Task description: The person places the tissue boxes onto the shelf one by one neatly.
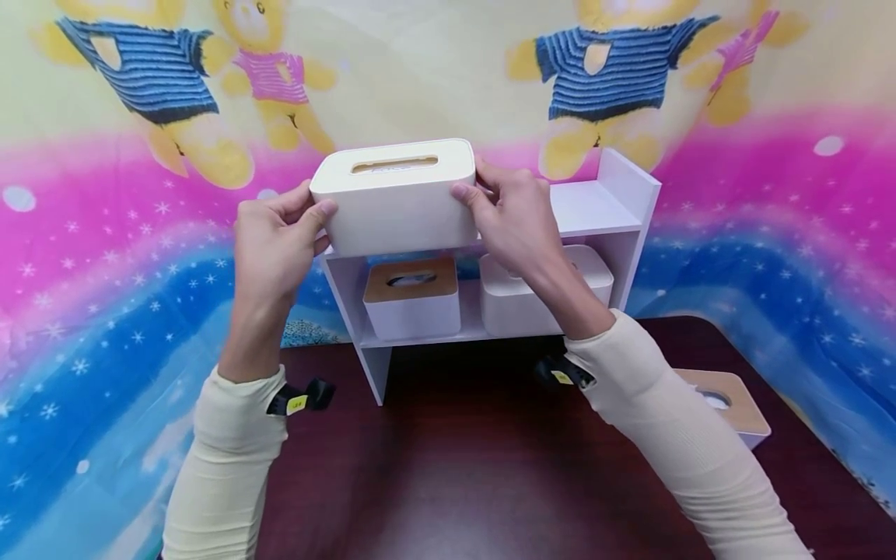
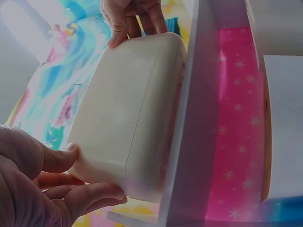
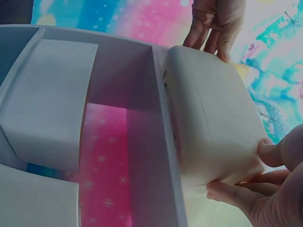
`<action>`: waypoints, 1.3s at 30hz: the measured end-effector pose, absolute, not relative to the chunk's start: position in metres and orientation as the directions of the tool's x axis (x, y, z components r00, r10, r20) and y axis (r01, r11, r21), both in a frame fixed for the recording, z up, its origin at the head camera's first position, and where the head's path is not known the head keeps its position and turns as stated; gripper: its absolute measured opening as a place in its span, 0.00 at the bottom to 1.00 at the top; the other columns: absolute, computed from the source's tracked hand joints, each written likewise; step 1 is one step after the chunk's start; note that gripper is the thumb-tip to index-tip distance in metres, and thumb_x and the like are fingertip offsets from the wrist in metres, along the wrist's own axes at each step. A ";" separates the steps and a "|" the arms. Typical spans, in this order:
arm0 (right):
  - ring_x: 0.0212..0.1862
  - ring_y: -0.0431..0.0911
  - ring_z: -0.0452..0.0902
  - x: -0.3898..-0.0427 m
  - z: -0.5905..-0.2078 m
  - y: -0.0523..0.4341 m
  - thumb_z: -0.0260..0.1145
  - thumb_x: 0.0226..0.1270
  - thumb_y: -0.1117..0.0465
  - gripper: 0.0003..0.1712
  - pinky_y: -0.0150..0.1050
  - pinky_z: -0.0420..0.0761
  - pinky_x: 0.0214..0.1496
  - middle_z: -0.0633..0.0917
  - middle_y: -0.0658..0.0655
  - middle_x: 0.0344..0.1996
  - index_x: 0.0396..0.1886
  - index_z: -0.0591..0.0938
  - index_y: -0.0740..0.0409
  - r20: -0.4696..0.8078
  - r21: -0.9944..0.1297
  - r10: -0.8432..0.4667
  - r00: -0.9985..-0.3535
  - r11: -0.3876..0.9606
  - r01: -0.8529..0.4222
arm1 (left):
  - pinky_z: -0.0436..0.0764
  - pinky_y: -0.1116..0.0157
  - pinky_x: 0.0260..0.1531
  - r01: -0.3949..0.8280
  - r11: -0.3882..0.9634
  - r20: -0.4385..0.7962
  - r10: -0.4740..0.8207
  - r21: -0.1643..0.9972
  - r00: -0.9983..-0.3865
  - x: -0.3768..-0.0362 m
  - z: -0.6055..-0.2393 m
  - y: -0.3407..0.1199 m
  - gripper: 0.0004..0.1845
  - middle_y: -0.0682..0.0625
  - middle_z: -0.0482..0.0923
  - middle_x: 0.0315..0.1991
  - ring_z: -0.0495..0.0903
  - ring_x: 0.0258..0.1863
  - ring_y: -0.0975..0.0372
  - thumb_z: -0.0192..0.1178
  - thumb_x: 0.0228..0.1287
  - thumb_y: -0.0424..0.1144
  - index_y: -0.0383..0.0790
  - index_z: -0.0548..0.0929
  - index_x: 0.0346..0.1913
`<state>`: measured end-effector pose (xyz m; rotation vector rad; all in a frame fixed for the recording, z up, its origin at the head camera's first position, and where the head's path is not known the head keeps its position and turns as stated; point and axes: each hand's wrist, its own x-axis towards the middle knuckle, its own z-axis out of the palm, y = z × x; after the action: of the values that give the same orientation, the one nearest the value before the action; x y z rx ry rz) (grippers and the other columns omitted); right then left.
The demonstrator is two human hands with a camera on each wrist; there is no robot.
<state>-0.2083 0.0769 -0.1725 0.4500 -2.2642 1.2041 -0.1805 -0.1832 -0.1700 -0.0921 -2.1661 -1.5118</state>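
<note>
On the left side of the head view, the left hand [image 1: 274, 243] gripped the left end of a white tissue box [image 1: 399, 204], with the thumb on the front corner and the other fingers [image 2: 90, 194] curled around the end wall. That box had a white lid with a narrow slot, and it stood on the top board of a small white shelf [image 1: 616, 204], at the left part of the board. From the left wrist view its bottom seemed to touch the board (I could not tell if the full weight was already on it).

Below, in the lower compartment of the shelf, a white box with a wooden lid [image 1: 411, 297] stood on the left and an all-white box [image 1: 539, 294] stood just beside it on the right, partly hidden by the right forearm.

The right hand [image 1: 518, 222] gripped the right end of the upper box, thumb in front and fingers [image 3: 232, 194] wrapped around the end. Both arms wore cream sleeves [image 1: 231, 459].

At the far right, another box with a wooden lid [image 1: 728, 404] stood on the dark brown surface [image 1: 448, 467], well apart from the shelf.
</note>
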 end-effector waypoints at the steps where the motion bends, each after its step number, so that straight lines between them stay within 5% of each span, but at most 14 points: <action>1: 0.67 0.49 0.85 -0.211 -0.173 0.077 0.70 0.78 0.49 0.31 0.48 0.84 0.70 0.86 0.57 0.65 0.76 0.77 0.50 0.589 -0.662 -0.038 -0.807 0.550 -0.509 | 0.88 0.61 0.52 0.325 0.386 0.428 -0.220 0.863 -0.877 -0.183 -0.170 -0.183 0.27 0.47 0.83 0.69 0.86 0.65 0.53 0.68 0.74 0.45 0.56 0.78 0.73; 19: 0.65 0.48 0.86 -0.229 -0.171 0.072 0.65 0.82 0.48 0.28 0.47 0.85 0.69 0.87 0.57 0.65 0.75 0.79 0.51 0.541 -0.674 -0.034 -0.840 0.580 -0.458 | 0.88 0.57 0.56 0.290 0.424 0.420 -0.253 0.858 -0.872 -0.202 -0.169 -0.177 0.28 0.43 0.83 0.69 0.86 0.65 0.55 0.67 0.76 0.43 0.49 0.75 0.75; 25: 0.71 0.47 0.82 -0.230 -0.172 0.073 0.64 0.82 0.47 0.32 0.44 0.82 0.73 0.82 0.55 0.71 0.80 0.74 0.49 0.516 -0.679 -0.048 -0.855 0.587 -0.442 | 0.87 0.55 0.61 0.281 0.461 0.420 -0.234 0.842 -0.877 -0.203 -0.171 -0.176 0.30 0.45 0.81 0.71 0.84 0.68 0.55 0.67 0.76 0.46 0.51 0.74 0.77; 32: 0.79 0.51 0.72 -0.219 -0.178 0.080 0.66 0.81 0.45 0.38 0.46 0.74 0.80 0.73 0.52 0.80 0.85 0.68 0.44 0.471 -0.703 -0.094 -0.877 0.562 -0.437 | 0.78 0.53 0.71 0.286 0.506 0.434 -0.200 0.813 -0.879 -0.188 -0.180 -0.178 0.39 0.51 0.71 0.80 0.74 0.76 0.57 0.68 0.74 0.55 0.55 0.66 0.83; 39: 0.80 0.53 0.71 -0.195 -0.204 0.093 0.69 0.77 0.43 0.44 0.53 0.81 0.73 0.70 0.54 0.82 0.86 0.64 0.46 0.453 -0.715 -0.121 -0.883 0.542 -0.442 | 0.80 0.57 0.69 0.327 0.531 0.506 -0.234 0.782 -0.830 -0.155 -0.203 -0.178 0.39 0.55 0.71 0.80 0.74 0.77 0.61 0.68 0.74 0.56 0.59 0.66 0.83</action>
<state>-0.1954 0.0928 -0.2040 0.4631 -2.4321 1.2726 -0.1553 -0.1777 -0.2027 -0.0753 -2.2025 -1.2894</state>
